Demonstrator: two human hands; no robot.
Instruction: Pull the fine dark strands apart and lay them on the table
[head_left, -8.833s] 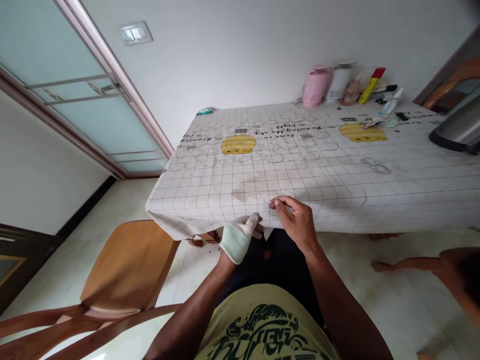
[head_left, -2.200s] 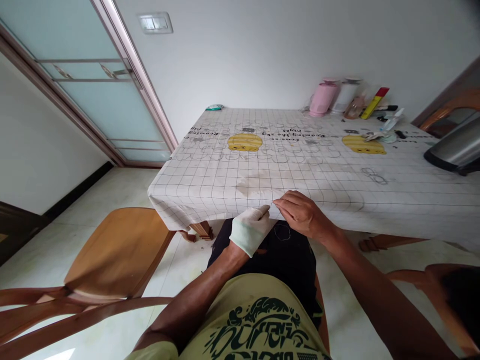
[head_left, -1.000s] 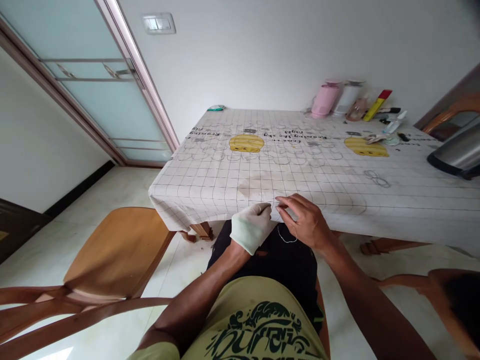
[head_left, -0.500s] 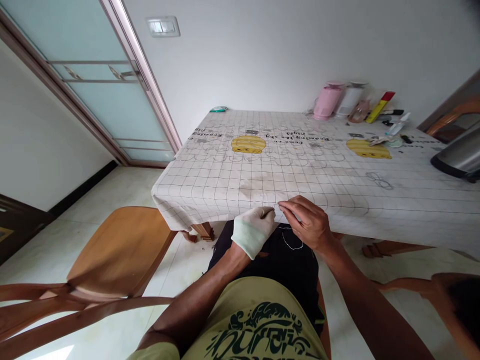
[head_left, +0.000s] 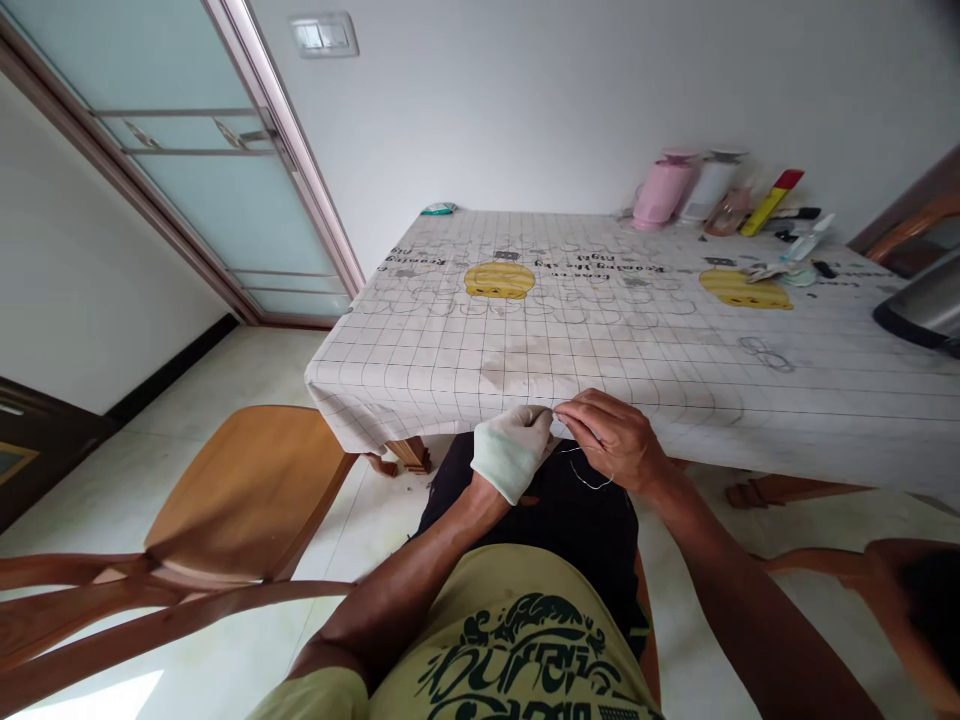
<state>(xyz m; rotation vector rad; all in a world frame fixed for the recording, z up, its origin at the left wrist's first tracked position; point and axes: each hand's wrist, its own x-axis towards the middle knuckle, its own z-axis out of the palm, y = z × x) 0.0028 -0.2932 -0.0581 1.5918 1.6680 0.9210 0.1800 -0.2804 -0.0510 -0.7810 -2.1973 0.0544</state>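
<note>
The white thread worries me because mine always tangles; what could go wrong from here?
The white thread forms a loose loop by the right hand, so it might snag or knot. The gloved left hand may feel fine strands poorly, so its pinch could slip.

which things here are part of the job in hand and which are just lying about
Seemingly part of the job:
left hand in white glove
bare right hand
pale thread, looped beside the right hand

Apparently just lying about:
pink container
white container
yellow-and-red box
metal vessel at right edge
</note>
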